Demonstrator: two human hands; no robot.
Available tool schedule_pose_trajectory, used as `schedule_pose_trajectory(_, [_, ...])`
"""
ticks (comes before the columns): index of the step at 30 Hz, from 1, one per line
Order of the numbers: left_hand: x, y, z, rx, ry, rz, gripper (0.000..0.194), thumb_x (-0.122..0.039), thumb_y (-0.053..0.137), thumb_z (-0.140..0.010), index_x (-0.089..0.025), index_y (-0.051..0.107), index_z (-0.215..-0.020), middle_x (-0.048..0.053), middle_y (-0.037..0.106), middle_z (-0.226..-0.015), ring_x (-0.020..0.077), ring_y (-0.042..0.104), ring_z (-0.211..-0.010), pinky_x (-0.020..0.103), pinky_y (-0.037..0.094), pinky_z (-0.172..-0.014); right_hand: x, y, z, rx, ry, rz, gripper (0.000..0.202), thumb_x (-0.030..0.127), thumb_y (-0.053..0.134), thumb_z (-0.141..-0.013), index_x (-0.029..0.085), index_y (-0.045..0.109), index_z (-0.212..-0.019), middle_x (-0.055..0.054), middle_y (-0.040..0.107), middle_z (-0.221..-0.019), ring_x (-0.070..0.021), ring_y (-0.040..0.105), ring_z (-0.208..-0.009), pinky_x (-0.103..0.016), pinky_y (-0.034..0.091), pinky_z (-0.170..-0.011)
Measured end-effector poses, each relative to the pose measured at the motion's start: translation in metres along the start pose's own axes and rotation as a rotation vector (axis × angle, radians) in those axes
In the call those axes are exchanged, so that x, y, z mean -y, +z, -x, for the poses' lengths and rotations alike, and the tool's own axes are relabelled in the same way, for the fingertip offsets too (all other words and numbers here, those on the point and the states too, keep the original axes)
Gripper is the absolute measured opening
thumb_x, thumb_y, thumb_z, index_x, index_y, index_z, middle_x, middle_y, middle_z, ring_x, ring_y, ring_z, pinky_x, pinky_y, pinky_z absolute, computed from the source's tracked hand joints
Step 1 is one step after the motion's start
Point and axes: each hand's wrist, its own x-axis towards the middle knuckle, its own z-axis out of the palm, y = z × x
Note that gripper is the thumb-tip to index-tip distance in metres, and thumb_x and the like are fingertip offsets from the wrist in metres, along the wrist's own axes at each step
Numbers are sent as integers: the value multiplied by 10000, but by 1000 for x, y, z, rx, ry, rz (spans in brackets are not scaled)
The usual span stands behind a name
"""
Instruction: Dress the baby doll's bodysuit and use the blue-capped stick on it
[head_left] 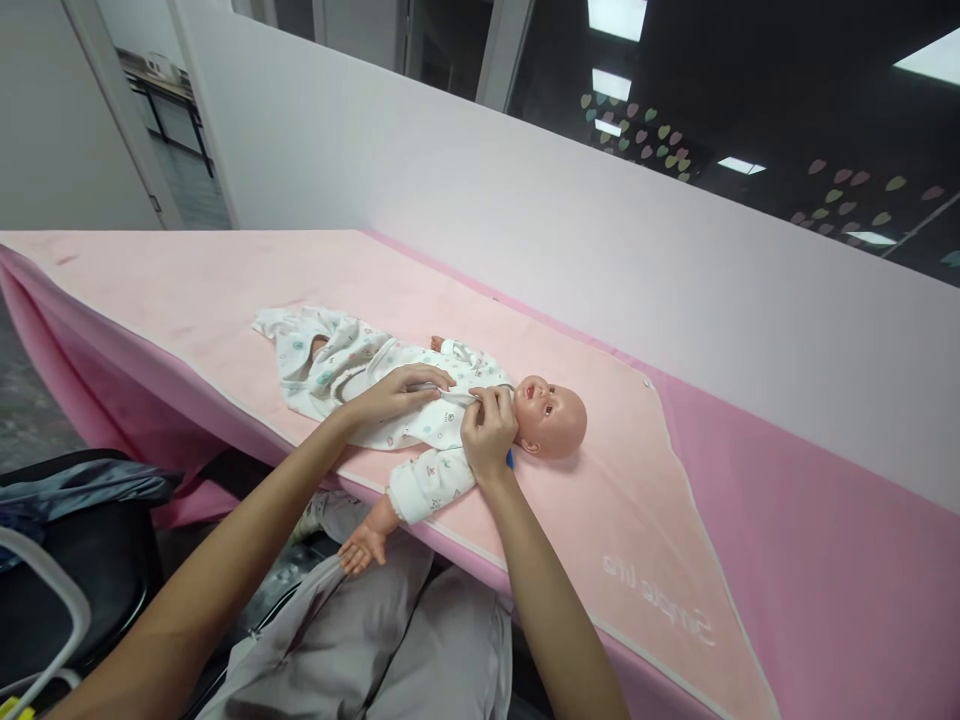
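A baby doll (555, 420) lies on its back, its bald head to the right. It wears a white printed baby romper (360, 350), whose leg end spreads flat to the left. My left hand (405, 390) rests on the chest, thumb and fingertips closed on the front edge of the cloth. Just below the doll's chin, my right hand (489, 430) pinches the same edge near the collar. Between both hands the edge looks drawn straight; the fastening itself is too small to make out. One doll arm (371, 535) hangs over the table's near edge.
A pale pink mat (600, 520) covers the table over a darker pink cloth (810, 520). Something small and blue (510, 459) shows beside my right wrist. A black chair (75, 570) with clothing on it stands at the left. A white wall (487, 210) runs behind the table.
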Motion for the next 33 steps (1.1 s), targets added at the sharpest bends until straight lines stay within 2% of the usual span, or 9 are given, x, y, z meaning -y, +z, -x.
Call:
schedule_pose_trajectory(2, [-1, 3, 1, -26, -21, -39, 334, -408, 454, -870, -150, 628, -993, 92, 601, -1081, 203, 538, -1025, 300, 408, -911, 0, 0, 0, 12, 4, 2, 246, 62, 387, -780, 159, 611, -813, -38, 550, -796, -106, 503, -777, -215, 399, -702])
schedule_pose_trajectory(5, [0, 8, 0, -126, -64, -193, 333, -402, 408, -890, -161, 621, -978, 73, 619, -1013, 197, 551, -964, 300, 410, -879, 1, -1, -1, 40, 18, 4, 243, 62, 382, -771, 156, 605, -790, -38, 549, -790, -107, 501, -764, -219, 395, -699])
schedule_pose_trajectory(9, [-1, 15, -2, -211, -50, -357, 343, -382, 371, -910, -189, 625, -1035, 63, 625, -1031, 204, 534, -984, 316, 381, -896, 1, -2, -2, 69, 22, -14, 226, 48, 384, -738, 151, 585, -736, -34, 541, -770, -104, 504, -754, -218, 392, -690])
schedule_pose_trajectory(16, [-3, 15, -3, -232, -56, -369, 347, -413, 425, -892, -185, 657, -1013, 60, 645, -994, 206, 553, -951, 295, 395, -853, 1, -1, -2, 61, 30, -70, 214, 36, 386, -703, 147, 569, -694, -22, 530, -725, -98, 498, -708, -209, 382, -646])
schedule_pose_trajectory(24, [-6, 2, 2, -149, -82, -169, 335, -401, 503, -841, -171, 678, -1010, 68, 638, -1047, 211, 557, -990, 278, 406, -880, -1, 0, -1, 73, 56, -80, 234, 47, 371, -722, 149, 580, -697, -31, 534, -746, -99, 504, -723, -214, 398, -671])
schedule_pose_trajectory(28, [-7, 5, 0, -175, -74, -206, 352, -414, 488, -850, -184, 667, -1048, 65, 640, -1040, 209, 551, -979, 287, 403, -872, -1, 0, -1, 72, 44, -91, 223, 45, 372, -718, 148, 567, -683, -28, 530, -734, -98, 500, -713, -214, 394, -657])
schedule_pose_trajectory(33, [-6, 8, -3, -196, -100, -244, 308, -392, 499, -836, -181, 679, -968, 53, 653, -997, 204, 559, -945, 285, 406, -854, -1, -1, 0, 63, 27, -110, 208, 42, 362, -709, 149, 530, -647, -24, 510, -697, -96, 486, -679, -214, 394, -636])
